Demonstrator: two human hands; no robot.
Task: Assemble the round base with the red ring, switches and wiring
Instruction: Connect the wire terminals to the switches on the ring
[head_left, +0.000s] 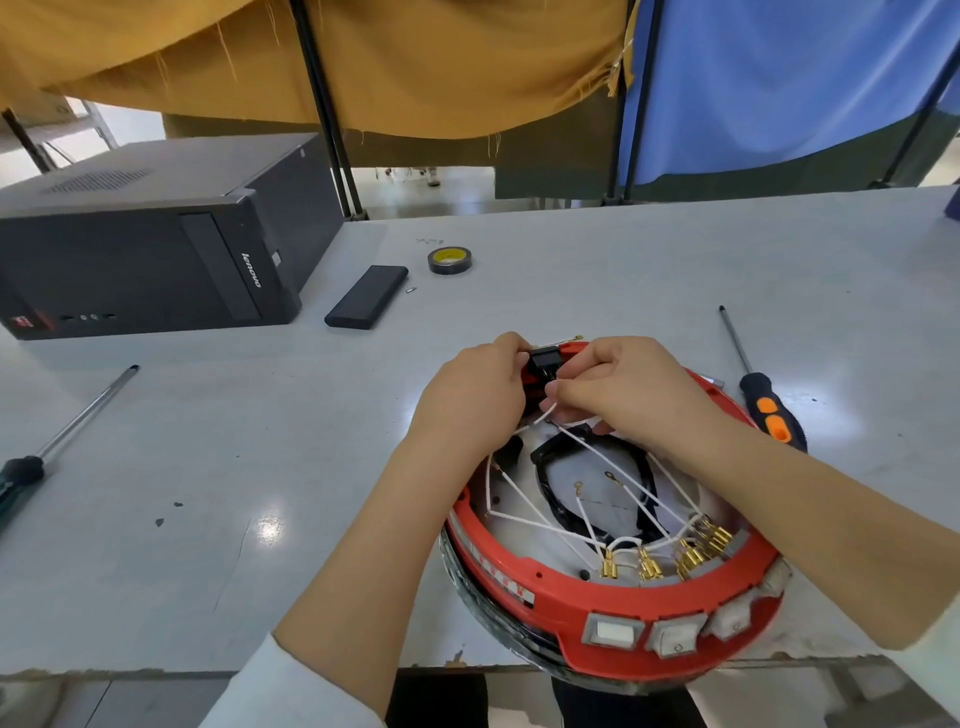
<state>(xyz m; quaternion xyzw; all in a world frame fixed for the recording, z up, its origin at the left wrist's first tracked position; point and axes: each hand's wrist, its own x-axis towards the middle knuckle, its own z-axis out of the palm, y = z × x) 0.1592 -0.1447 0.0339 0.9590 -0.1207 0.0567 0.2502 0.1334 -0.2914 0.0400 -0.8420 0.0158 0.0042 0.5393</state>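
Both hands meet at the far rim of the red ring (613, 618). Your left hand (475, 397) curls its fingers around a small black switch block (543, 360) seated at that rim; your right hand (631, 387) pinches a thin white wire (540, 417) just below the block, fingers bent.

The ring sits on the round base (488, 613), directly beneath your forearms and overhanging the near edge of the table (623, 270). Its near wall, below your right forearm, carries a row of white rocker switches (675, 635); behind them stand brass spade terminals (649, 564).

Judged from appearance, the ring is rigid moulded plastic and light, so steady it by the wall, not the switches. The wires look limp and thin; hold each at its terminal sleeve, since pulling on the strand may loosen a crimp. The overhang suggests the base could tip under downward pressure.

To the right of your right hand lies an orange-handled screwdriver (771, 415); well left of your left hand, a second screwdriver (67, 431).
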